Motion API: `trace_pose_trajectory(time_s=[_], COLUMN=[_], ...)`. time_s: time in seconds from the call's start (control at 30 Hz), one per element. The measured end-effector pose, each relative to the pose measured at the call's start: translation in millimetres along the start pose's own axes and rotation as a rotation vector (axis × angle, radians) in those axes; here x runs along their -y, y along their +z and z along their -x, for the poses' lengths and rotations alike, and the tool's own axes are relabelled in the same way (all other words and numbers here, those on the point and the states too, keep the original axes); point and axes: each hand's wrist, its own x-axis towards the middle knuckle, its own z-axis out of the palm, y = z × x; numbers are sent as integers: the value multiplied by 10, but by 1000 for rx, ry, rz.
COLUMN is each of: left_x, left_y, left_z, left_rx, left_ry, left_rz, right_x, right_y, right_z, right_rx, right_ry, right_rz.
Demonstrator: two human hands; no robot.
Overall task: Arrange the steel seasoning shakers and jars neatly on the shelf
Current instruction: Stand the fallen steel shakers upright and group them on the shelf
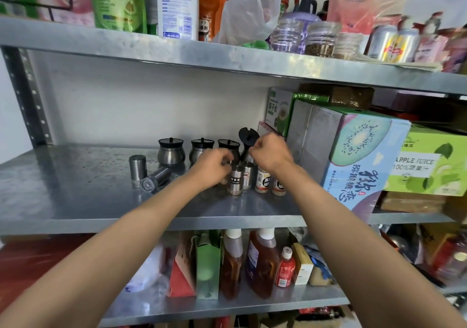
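Steel shakers and jars sit grouped toward the right of the middle galvanised metal shelf [75,196]. Three round-bellied brushed-steel jars with dark see-through lids stand in a row at the back: the left jar [171,150], the middle jar [201,148], and the right jar [228,145], whose lower body is hidden behind the left hand [211,168]. A fourth, taller steel jar [245,154] is mostly covered by the right hand [269,152]; its round black notched lid [247,135] stands tipped up above it. The right hand's fingers are curled at the base of that lid, though the exact grip is hidden. The left hand's fingers are bunched and curled near the top of a small glass-bottomed steel shaker with a black label [236,180]; blur keeps me from telling whether they pinch it. A second labelled steel shaker [248,176] stands just behind, partly covered. Two small white-labelled plastic spice bottles [262,180] stand just beside these, the right one cut off by the forearm. Well to the left, a plain steel cylinder grinder [137,167] stands upright, touching a second grinder lying on its side [155,179]. A glossy kiwi-print carton [364,156] leans at the right, beside a green apple-juice box [427,163].
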Motion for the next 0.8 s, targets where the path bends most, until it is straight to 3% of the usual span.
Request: trace_pose_trajectory(time_s=[0.33,0.8], left_x=[232,333], left_y=[-101,349], left_z=[-280,-917], left_rx=[-7,299], left_ry=[-69,-29], left_rz=[-45,-274], right_x=[-87,-268], right_y=[-12,232], right_z=[-225,-565], right_rx=[46,83], right_ry=[-56,-92], right_rz=[26,17])
